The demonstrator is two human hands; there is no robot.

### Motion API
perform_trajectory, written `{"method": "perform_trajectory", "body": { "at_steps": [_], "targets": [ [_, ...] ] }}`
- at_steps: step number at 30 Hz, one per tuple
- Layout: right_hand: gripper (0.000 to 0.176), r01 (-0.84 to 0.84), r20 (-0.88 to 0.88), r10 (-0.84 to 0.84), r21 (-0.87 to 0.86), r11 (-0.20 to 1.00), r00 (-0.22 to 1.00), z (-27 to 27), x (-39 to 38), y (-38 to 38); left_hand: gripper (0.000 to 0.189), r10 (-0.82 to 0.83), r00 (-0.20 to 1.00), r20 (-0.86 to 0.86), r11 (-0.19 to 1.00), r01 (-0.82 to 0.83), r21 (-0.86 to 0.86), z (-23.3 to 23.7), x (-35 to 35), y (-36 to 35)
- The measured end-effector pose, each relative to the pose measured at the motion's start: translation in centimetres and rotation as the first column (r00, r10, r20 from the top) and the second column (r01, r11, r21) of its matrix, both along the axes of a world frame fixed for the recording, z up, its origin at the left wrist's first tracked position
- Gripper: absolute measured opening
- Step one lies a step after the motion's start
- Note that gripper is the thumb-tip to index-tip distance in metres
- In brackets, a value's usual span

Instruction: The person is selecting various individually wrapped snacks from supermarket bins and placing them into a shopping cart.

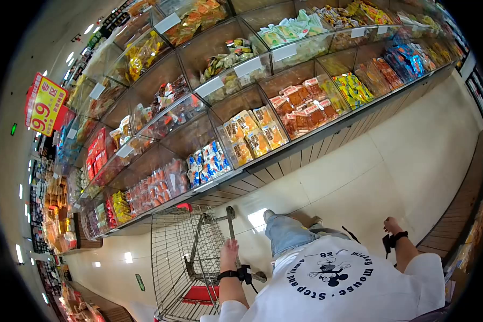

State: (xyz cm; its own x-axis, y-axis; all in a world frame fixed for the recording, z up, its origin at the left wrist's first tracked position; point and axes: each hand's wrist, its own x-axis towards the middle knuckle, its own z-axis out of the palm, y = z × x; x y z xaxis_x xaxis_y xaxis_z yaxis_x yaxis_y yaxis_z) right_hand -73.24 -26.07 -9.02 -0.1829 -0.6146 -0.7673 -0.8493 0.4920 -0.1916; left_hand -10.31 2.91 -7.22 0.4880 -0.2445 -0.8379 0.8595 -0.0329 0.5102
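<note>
My left hand (pixel 229 251) is beside a wire shopping cart (pixel 169 255), overlapping the cart's rear frame in this view. Its fingers look loosely bent and apart, with nothing seen in them. A dark band with a small device (pixel 244 274) circles that wrist. Out to the right over the floor, my right hand (pixel 393 225) hangs away from the shelves. Its fingers are slightly curled and hold nothing visible. A similar black wristband (pixel 396 239) sits behind it. The cart has a red panel (pixel 201 295) and a red corner piece (pixel 184 207).
Tiered clear bins (pixel 241 99) of packaged snacks run along the front, including orange-and-white packs (pixel 257 142), blue-and-white packs (pixel 206 161) and yellow packs (pixel 353 90). A yellow-and-red price sign (pixel 45 104) hangs at left. Pale tiles (pixel 349 161) cover the aisle; another wood-panelled stand (pixel 456 220) borders its right.
</note>
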Motion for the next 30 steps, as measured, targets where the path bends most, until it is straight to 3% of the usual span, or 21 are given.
{"method": "perform_trajectory", "body": {
  "at_steps": [1, 2, 4, 6, 7, 8, 12, 14, 17, 20, 21, 23, 26, 29, 30],
  "targets": [
    [0.024, -0.013, 0.039, 0.013, 0.015, 1.0, 0.999, -0.9, 0.8, 0.0, 0.04, 0.063, 0.997, 0.038, 0.998, -0.062, -0.022, 1.1, 0.1, -0.8],
    [0.024, -0.054, 0.068, 0.051, 0.04, 0.998, 0.996, -2.1, 2.2, -0.5, 0.046, 0.03, 0.996, 0.081, 0.991, -0.019, -0.129, 0.6, 1.4, -1.1],
    [0.019, -0.149, 0.216, 0.166, -0.091, 0.985, 0.962, -1.7, 6.8, -1.5, 0.046, 0.134, 0.978, 0.158, 0.964, -0.092, -0.249, 0.2, 3.8, -3.0],
    [0.016, -0.456, 0.13, 0.516, -0.322, 0.829, 0.846, -2.9, 11.2, -3.4, 0.063, 0.177, 0.965, 0.192, 0.936, -0.105, -0.337, 4.0, 5.4, -6.0],
    [0.014, -0.482, 0.172, 0.599, -0.44, 0.757, 0.782, -2.1, 13.9, -4.1, 0.072, 0.196, 0.958, 0.21, 0.919, -0.104, -0.38, 5.6, 6.5, -7.5],
    [0.012, -0.489, 0.198, 0.678, -0.554, 0.673, 0.708, -0.4, 17.2, -5.0, 0.077, 0.188, 0.959, 0.214, 0.927, -0.101, -0.361, 6.4, 8.1, -8.7],
    [0.012, -0.549, 0.207, 0.83, -0.663, 0.509, 0.519, 6.8, 29.2, -6.6, 0.096, 0.119, 0.975, 0.185, 0.962, -0.068, -0.265, 7.8, 13.9, -13.0],
    [0.013, -0.597, 0.204, 0.895, -0.683, 0.42, 0.396, 10.6, 34.3, -6.5, 0.102, 0.105, 0.981, 0.161, 0.968, -0.063, -0.243, 5.1, 17.3, -14.6],
    [0.016, -0.698, 0.208, 0.954, -0.65, 0.3, 0.217, 14.4, 41.3, -7.0, 0.054, 0.119, 0.992, 0.043, 0.982, -0.111, -0.151, 2.4, 20.4, -16.2],
    [0.017, -0.718, 0.134, 0.99, -0.683, 0.132, 0.054, 17.0, 48.3, -8.2, 0.022, 0.107, 0.988, 0.114, 0.992, -0.098, -0.077, 0.8, 22.2, -15.8],
    [0.017, -0.716, 0.103, 0.994, -0.692, 0.09, 0.026, 17.3, 50.7, -8.8, 0.01, 0.114, 0.992, 0.059, 0.982, -0.104, -0.16, 0.5, 22.6, -15.0],
    [0.017, -0.713, 0.055, 0.998, -0.701, 0.015, -0.033, 17.8, 55.4, -9.7, 0.006, 0.125, 0.988, 0.095, 0.979, -0.107, -0.176, 0.5, 22.0, -15.0],
    [0.018, -0.784, -0.01, 0.998, -0.618, -0.06, -0.068, 20.4, 63.1, -10.4, 0.006, 0.203, 0.978, 0.047, 0.934, -0.179, -0.31, -4.0, 21.8, -14.2],
    [0.018, -0.633, -0.039, 0.987, -0.763, -0.13, -0.155, 20.4, 68.9, -10.7, 0.009, 0.216, 0.976, 0.018, 0.929, -0.2, -0.312, -3.3, 20.6, -13.4],
    [0.019, -0.656, -0.052, 0.986, -0.74, -0.146, -0.161, 20.3, 70.3, -10.6, 0.011, 0.219, 0.976, 0.017, 0.928, -0.203, -0.312, -1.7, 20.4, -13.6]
  ]
}}
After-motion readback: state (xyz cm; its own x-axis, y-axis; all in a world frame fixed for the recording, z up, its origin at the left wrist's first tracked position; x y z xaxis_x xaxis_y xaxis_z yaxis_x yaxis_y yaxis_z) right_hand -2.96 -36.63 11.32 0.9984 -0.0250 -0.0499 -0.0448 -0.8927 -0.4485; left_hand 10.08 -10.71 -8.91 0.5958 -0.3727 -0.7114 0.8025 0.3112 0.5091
